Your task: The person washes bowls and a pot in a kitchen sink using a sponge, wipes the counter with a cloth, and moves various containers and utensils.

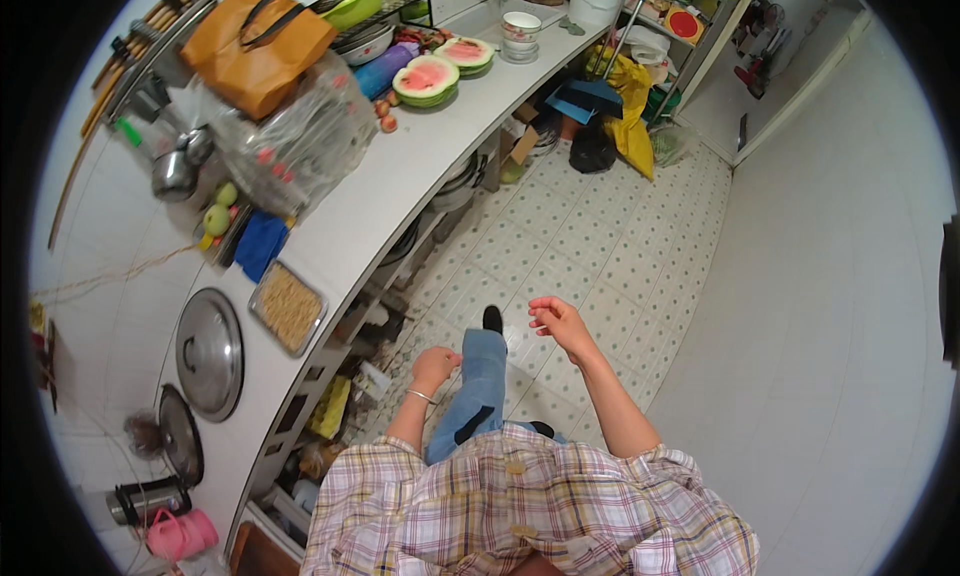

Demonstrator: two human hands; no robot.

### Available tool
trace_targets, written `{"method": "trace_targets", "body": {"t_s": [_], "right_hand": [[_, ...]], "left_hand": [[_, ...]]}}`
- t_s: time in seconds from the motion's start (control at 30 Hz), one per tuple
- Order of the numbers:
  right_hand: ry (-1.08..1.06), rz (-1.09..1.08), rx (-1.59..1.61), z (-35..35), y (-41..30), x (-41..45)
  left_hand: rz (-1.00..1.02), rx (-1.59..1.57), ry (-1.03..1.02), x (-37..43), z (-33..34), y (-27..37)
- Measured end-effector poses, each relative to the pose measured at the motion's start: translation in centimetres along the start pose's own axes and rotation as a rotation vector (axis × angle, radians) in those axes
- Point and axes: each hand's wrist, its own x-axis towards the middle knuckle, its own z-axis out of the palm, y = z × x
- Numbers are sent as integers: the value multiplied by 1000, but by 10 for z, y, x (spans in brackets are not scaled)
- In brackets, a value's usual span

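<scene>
My left hand [436, 369], with a bangle at the wrist, hangs over my leg beside the counter; its fingers are curled in and no held thing shows. Out over the tiled floor [600, 253] is my right hand [556, 325], fingers loosely bent and apart, with nothing in it. Nearest to my left hand on the white counter [345, 231] lies a metal tray of light brown grains or nuts [289, 308]. Beside it rests a round metal lid [211, 354]. Two cut watermelon halves [425, 80] sit farther along, near a stack of bowls [521, 32].
Under the counter are open shelves with pots [454, 189]. An orange bag [259, 47] and a plastic bag [307, 140] stand on the counter. Ahead on the floor are a blue dustpan [581, 103], a black bag [592, 152] and a yellow bag [634, 125], near a doorway.
</scene>
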Motion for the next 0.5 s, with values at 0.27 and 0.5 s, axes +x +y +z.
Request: {"method": "trace_targets", "body": {"t_s": [0.27,0.5], "right_hand": [[12,74,-3,-117,-88,214],[100,114,36,-237,-230,382]], "left_hand": [[309,-213,73,307,-75,137],[172,-983,-23,475,-264,346]]}}
